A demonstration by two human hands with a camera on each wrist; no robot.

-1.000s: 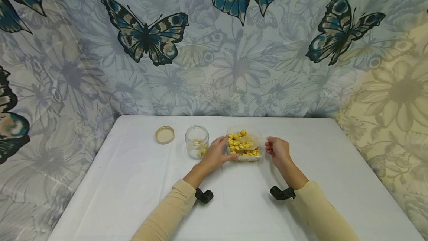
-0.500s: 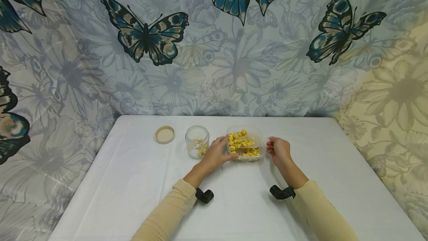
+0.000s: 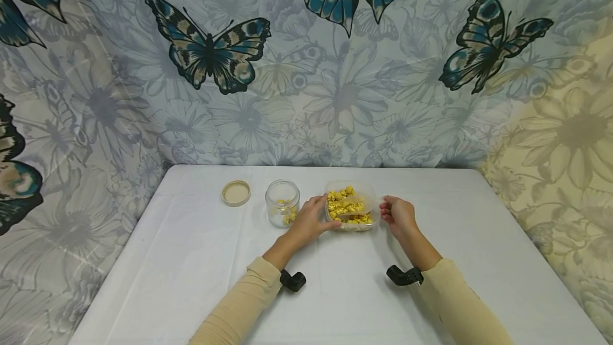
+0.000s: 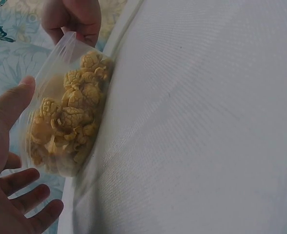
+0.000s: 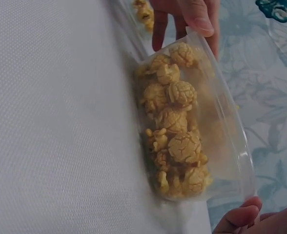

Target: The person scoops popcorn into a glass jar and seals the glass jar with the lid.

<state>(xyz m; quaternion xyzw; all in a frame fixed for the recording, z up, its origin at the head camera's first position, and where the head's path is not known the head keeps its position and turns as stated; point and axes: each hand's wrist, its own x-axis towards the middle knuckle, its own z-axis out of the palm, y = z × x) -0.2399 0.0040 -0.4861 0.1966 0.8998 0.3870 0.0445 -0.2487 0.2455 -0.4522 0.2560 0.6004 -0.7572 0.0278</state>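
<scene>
A clear plastic container (image 3: 348, 228) holds yellow popcorn (image 3: 337, 209) and stands on the table. My left hand (image 3: 306, 222) holds it at its left side, the thumb along the front rim and the fingers at the side. On the right, my right hand (image 3: 399, 214) has its fingers curled by the rim and pinches the end of a pale, see-through utensil (image 3: 356, 213), like a scoop, lying over the popcorn; its exact shape is hard to make out. Left of the container stands a clear jar (image 3: 276, 212) with a little popcorn in it, partly behind my left hand.
A round lid (image 3: 235, 194) with a pale rim lies left of the jar. White cloth covers the table (image 3: 191, 281). Behind its back edge hangs a backdrop (image 3: 345, 111) patterned with butterflies and flowers.
The see-through utensil shifts slightly among the popcorn, and the pieces around it lie differently. My right hand moves a little right, then back. My left hand and the jar stay put.
</scene>
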